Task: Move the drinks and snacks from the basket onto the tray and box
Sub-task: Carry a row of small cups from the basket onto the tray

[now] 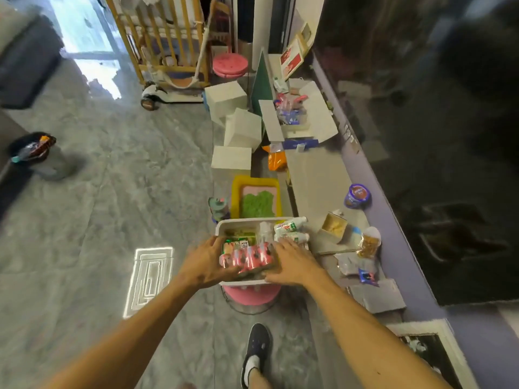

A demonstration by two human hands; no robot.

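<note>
— White rectangular plastic basket (238,222), set on a round pink stool (250,294) beside the long grey surface (314,175): which step is shown?

— The lifting-out of one item. A shrink-wrapped pack of small pink bottles (247,258) lies across the near half of the basket. The left hand (206,262) grips the pack's left end with curled fingers. The right hand (292,266) lies against its right end with the fingers fairly straight, pressing rather than closing. The pack is bracketed but not yet raised.

— How far along is the task?

— Early, by the look of it. Green foil snack packets (238,240) are inside behind the pack, and two white bottles with green labels (290,224) rest over the far right corner.

— What does the next move call for?

— A level two-handed lift clear of the rim, with enough inward pressure that the wrap does not slip. Then a carry forward, either to the yellow rimmed tray (237,186) just beyond the basket or to the open white cardboard box (323,119) farther along the surface.

— Can any writing be read?

— None with confidence. The green packets carry pale characters and the white bottles a red-and-green mark, but motion blur leaves both illegible. A round purple tub (357,195) on the surface shows a printed lid, likewise unreadable.
</note>
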